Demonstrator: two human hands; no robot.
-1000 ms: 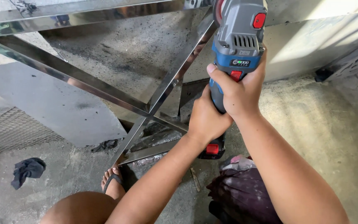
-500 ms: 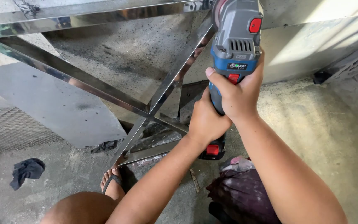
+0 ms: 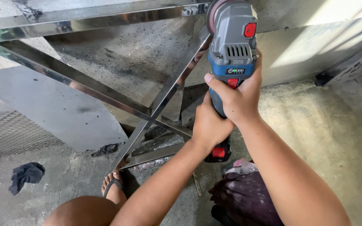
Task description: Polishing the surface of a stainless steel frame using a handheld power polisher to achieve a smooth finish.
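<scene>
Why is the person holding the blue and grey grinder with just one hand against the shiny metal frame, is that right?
Not quite. The head view shows both hands on the blue and grey grinder: the right hand wraps its upper body and the left hand grips lower down the handle. The rest is right: its head is up against the shiny metal frame.

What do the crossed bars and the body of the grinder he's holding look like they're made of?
Crossed bars: probably polished stainless steel, given their mirror-like reflections. Grinder: body looks like matte grey and blue moulded plastic with vent slots.
</scene>
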